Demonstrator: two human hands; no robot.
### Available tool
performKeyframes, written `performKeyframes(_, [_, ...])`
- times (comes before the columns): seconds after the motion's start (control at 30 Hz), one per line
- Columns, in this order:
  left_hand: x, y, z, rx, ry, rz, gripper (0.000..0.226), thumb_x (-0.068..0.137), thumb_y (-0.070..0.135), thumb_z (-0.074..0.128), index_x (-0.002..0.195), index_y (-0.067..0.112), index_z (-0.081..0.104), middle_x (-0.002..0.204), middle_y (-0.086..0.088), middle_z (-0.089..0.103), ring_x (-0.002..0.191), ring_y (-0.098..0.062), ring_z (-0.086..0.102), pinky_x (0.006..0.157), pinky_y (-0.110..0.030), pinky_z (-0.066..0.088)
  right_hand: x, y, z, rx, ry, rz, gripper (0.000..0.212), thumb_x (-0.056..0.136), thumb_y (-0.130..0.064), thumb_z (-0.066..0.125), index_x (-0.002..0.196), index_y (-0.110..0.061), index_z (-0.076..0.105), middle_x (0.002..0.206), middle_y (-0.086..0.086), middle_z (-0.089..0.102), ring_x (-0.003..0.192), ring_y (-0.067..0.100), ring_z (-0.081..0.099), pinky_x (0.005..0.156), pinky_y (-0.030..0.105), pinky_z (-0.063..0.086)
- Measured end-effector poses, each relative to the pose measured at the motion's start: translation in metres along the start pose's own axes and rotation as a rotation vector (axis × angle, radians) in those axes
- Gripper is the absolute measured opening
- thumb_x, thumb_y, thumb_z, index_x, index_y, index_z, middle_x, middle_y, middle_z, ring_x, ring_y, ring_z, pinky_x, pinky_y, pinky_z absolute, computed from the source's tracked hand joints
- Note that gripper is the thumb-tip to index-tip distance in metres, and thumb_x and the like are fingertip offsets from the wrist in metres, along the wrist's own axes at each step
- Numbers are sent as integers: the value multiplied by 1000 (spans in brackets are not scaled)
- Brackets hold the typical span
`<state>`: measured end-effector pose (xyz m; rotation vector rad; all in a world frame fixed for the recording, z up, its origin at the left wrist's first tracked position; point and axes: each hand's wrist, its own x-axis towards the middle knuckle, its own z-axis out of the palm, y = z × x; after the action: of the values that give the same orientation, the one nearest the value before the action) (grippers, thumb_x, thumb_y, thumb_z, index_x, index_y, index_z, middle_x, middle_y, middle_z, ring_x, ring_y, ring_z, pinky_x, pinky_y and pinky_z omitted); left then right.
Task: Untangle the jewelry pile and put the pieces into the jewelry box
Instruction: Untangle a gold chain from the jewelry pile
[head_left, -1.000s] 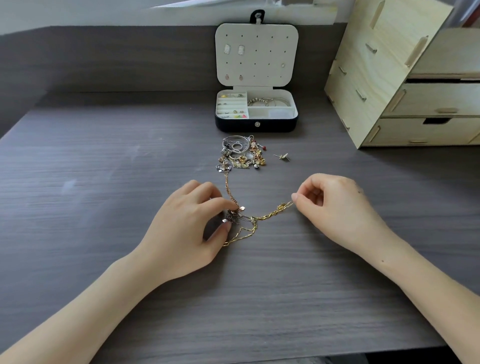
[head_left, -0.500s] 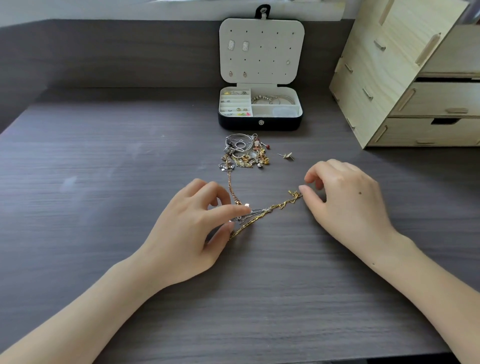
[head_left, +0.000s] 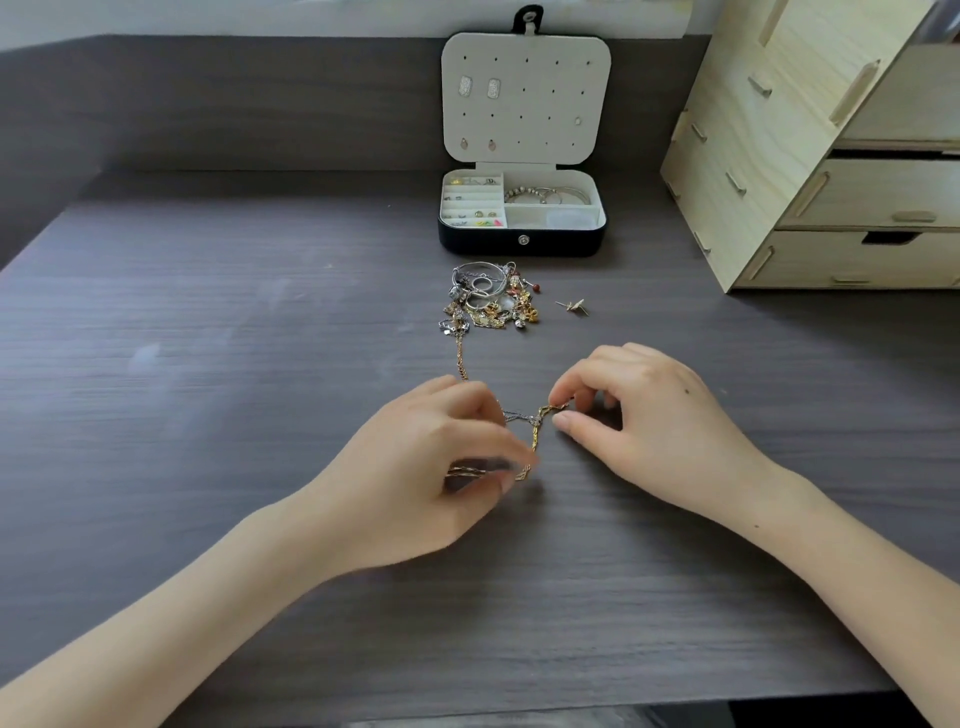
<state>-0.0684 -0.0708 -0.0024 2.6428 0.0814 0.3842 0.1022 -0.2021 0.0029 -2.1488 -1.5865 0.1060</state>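
Head view is showing the right hand (head_left: 649, 421) pinching one end of the gold chain (head_left: 537, 422) between thumb and forefinger and the blurred left hand (head_left: 426, 467) gripping its other part, both now sitting closer than a second ago, so the chain is sagging instead of stretching. A strand (head_left: 460, 358) is still trailing to the jewelry pile (head_left: 488, 304) before the open jewelry box (head_left: 522, 240), suggesting untangling is continuing.
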Motion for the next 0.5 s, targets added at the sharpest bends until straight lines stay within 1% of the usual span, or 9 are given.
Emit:
performKeyframes(0.07, [11, -3, -1, 58, 37, -69, 19, 80, 25, 57, 91, 28, 72, 84, 6, 60, 77, -17, 55, 67, -27, 45, 4, 0, -2, 7, -36, -10, 6, 81, -27, 70, 86, -26, 68, 75, -15, 55, 75, 9, 45, 67, 9, 30])
performKeyframes(0.13, [23, -5, -1, 133, 47, -120, 18, 77, 23, 59, 89, 25, 72, 83, 4, 61, 78, -21, 58, 66, -30, 46, 9, -1, -3, 23, -73, -37, 5, 81, -27, 70, 85, -27, 68, 78, -14, 57, 77, 9, 46, 68, 11, 31])
performKeyframes(0.23, [34, -10, -1, 195, 16, -116, 13, 80, 16, 65, 89, 22, 71, 84, 1, 60, 80, -24, 56, 65, -30, 43, 16, 0, -5, 17, -125, -88, 3, 82, -28, 69, 83, -26, 68, 79, -13, 56, 79, 10, 45, 68, 18, 31])
performKeyframes(0.3, [36, -13, -1, 219, 26, -101, 12, 81, 13, 63, 86, 20, 71, 83, 0, 60, 78, -25, 56, 64, -28, 39, 21, 1, -7, -16, -177, -113, 6, 84, -30, 67, 84, -24, 67, 81, -13, 54, 81, 10, 44, 69, 22, 30])
performKeyframes(0.4, [38, -19, -3, 265, 44, -53, 13, 77, 16, 58, 80, 19, 70, 78, 0, 61, 69, -25, 56, 59, -27, 37, 23, 3, -12, -25, -295, -144, 6, 87, -29, 63, 83, -26, 63, 79, -18, 47, 81, 7, 39, 71, 20, 28])
performKeyframes(0.5, [41, -24, -2, 260, 32, 1, 14, 82, 23, 55, 79, 20, 69, 77, 2, 60, 67, -25, 55, 59, -29, 43, 18, 6, -17, -14, -384, -167, 15, 88, -28, 62, 77, -33, 54, 78, -20, 46, 81, 4, 38, 72, 14, 30])
